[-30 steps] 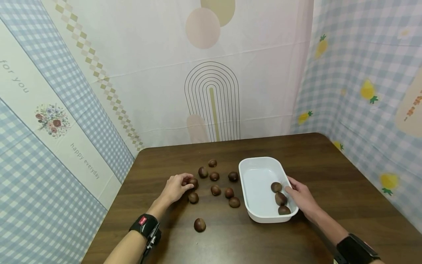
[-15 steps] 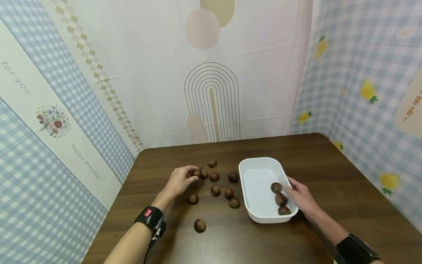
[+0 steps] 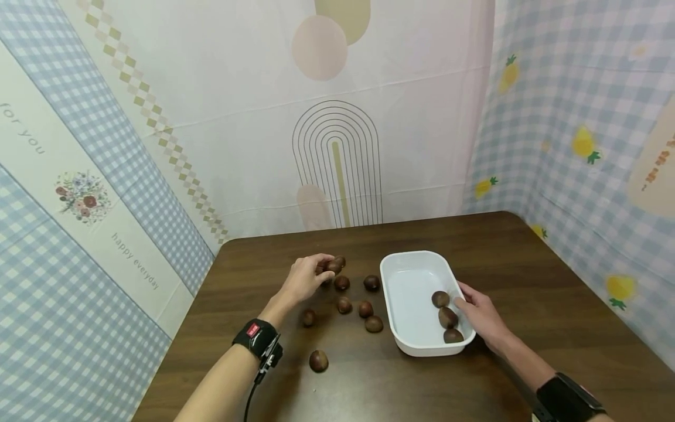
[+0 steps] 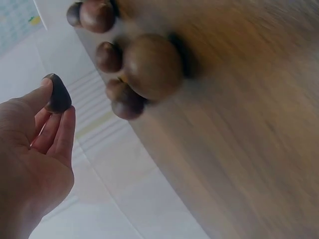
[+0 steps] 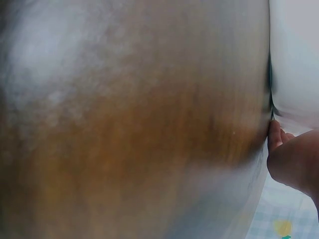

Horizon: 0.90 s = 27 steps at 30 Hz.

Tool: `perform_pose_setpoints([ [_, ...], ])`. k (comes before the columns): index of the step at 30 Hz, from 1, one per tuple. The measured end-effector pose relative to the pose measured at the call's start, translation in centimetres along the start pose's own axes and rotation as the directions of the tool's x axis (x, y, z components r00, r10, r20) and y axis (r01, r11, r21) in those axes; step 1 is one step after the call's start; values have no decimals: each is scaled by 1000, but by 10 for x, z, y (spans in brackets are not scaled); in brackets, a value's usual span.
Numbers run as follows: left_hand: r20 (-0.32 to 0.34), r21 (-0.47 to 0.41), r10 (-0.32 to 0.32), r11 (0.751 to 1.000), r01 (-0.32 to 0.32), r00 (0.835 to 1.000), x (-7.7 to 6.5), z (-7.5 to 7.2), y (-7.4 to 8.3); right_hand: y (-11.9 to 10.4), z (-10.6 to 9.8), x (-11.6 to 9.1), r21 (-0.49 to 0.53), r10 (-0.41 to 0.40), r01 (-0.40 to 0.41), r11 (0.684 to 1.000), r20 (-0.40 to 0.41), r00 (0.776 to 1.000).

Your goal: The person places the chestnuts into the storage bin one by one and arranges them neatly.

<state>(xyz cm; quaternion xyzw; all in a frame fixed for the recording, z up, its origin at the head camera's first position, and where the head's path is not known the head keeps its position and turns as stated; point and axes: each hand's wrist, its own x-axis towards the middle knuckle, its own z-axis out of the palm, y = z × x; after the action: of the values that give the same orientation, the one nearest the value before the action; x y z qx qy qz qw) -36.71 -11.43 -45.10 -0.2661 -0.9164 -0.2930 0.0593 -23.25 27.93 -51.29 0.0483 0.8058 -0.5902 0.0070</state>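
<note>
My left hand (image 3: pixel 306 278) pinches a brown chestnut (image 4: pixel 60 94) between thumb and fingertips, raised over the other chestnuts at the back of the group. In the left wrist view the thumb lies on one side of the nut and the fingers on the other. My right hand (image 3: pixel 482 315) grips the right rim of a white rectangular tub (image 3: pixel 406 350), thumb at the inside and fingers outside. Three chestnuts (image 3: pixel 448 317) lie inside along the tub's right wall. In the right wrist view, the right hand (image 5: pixel 294 154) shows only at the edge, against the white tub (image 5: pixel 299 59).
Several loose chestnuts (image 3: pixel 344 305) lie on the dark wooden table (image 3: pixel 253 258) left of the tub. One chestnut (image 3: pixel 319 361) sits apart nearer the front. A patterned cloth (image 3: pixel 253 146) hangs behind the table's far edge. A cable (image 3: pixel 250 398) trails from the left wrist strap.
My left hand has lifted a chestnut from the left of the group and carried it right and farther back. The right hand and tub stay in place.
</note>
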Motion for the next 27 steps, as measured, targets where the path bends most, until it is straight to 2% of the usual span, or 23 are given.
perform_pose_setpoints([
  [6,18,-18,45,999,-45,999,13,7,20,0,1,0,11,-7,7,1000,-2,1000],
  [13,43,-35,107,994,-106,993,28,24,47,-1,1,0,4,-5,5,1000,-5,1000],
  [19,95,-63,114,992,-108,989,38,43,71,0,0,-2,8,-5,5,1000,-16,1000],
  [27,144,-22,134,991,-133,980,48,65,94,-1,1,0,4,-24,24,1000,-32,999],
])
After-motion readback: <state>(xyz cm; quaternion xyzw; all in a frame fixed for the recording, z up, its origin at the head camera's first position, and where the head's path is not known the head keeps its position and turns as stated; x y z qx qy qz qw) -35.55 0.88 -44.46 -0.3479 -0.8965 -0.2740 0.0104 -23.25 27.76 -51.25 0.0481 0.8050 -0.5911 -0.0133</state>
